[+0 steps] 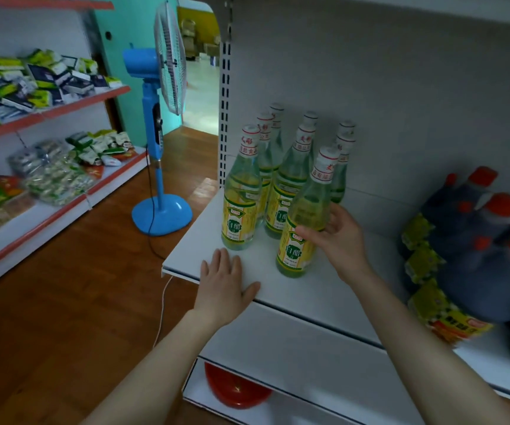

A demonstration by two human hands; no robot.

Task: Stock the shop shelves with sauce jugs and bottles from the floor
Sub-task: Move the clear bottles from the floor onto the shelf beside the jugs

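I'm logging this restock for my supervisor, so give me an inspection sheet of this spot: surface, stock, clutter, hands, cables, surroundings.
Surface: white shelf, both hands at its front.
Job's things: cluster of clear bottles with yellow labels, upright at the left end; dark jugs with red caps at the right, blurred.
Clutter: red bowl-like thing on the shelf below.
Hands: left hand flat on the shelf edge; right hand holds the front bottle, thumb on its label, fingers behind.
Cables: black cable down the fan; white cable hanging below the shelf edge.
Surroundings: blue pedestal fan, wooden floor, opposite shelves of packets, open doorway.
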